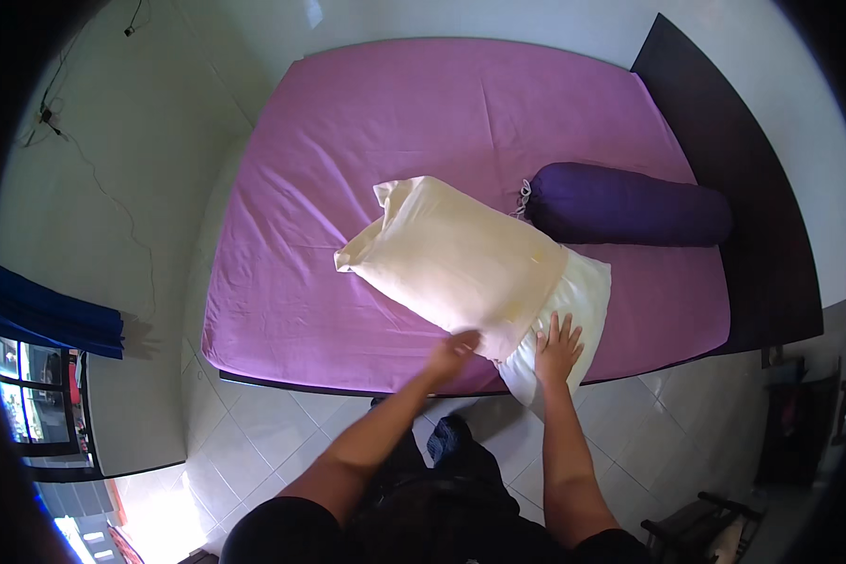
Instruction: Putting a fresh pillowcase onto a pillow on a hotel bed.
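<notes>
A cream pillowcase (465, 254) covers most of a white pillow (592, 289) lying aslant on the bed. The bare end of the pillow sticks out of the case at the right and hangs a little over the bed's near edge. My right hand (558, 351) rests flat on that white end, fingers spread. My left hand (452, 354) is blurred at the near edge of the pillowcase, close to its opening; whether the fingers grip the cloth cannot be seen. At the far left end, the case's corners stand loose and folded.
A pink fitted sheet (395, 113) covers the mattress. Behind the pillow lies a purple bolster (627, 204) with a white drawstring, near the dark headboard (754, 211). Pale floor tiles (282, 430) surround my feet. A dark chair (698, 529) stands behind at right; a blue curtain (56, 310) hangs left.
</notes>
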`<action>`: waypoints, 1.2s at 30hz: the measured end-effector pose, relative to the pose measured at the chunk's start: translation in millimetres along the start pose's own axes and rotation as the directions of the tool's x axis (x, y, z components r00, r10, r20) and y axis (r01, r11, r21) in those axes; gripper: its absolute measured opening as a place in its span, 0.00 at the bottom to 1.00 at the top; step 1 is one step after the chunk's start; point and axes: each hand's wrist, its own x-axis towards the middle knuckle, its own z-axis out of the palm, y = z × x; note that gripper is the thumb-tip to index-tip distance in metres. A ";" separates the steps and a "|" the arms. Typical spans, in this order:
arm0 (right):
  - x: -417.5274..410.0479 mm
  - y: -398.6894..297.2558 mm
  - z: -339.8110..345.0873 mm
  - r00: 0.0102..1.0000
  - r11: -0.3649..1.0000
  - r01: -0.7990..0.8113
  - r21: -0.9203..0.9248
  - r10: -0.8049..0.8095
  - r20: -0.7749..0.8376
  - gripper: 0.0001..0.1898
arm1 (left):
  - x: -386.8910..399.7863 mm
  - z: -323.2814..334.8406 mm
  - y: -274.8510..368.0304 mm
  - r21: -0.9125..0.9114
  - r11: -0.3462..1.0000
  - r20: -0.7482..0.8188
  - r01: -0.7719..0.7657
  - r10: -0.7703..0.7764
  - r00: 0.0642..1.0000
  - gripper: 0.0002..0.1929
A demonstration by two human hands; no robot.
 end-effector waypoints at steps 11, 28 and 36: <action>-24.7 -88.3 19.0 0.918 0.924 -0.342 0.172 0.368 -0.150 0.27 | 122.9 -244.2 -100.3 -0.797 0.430 -0.202 0.425 -0.852 0.483 0.19; 7.2 -125.3 44.5 0.709 0.814 -0.558 0.163 0.569 -0.416 0.18 | 80.6 -356.9 -227.1 -0.834 0.526 -0.309 0.168 -0.697 0.647 0.04; 0.1 -160.1 0.5 0.658 0.740 -0.660 0.132 0.653 -0.374 0.13 | 111.7 -266.7 -121.4 0.144 0.989 -0.619 -0.022 0.107 0.778 0.14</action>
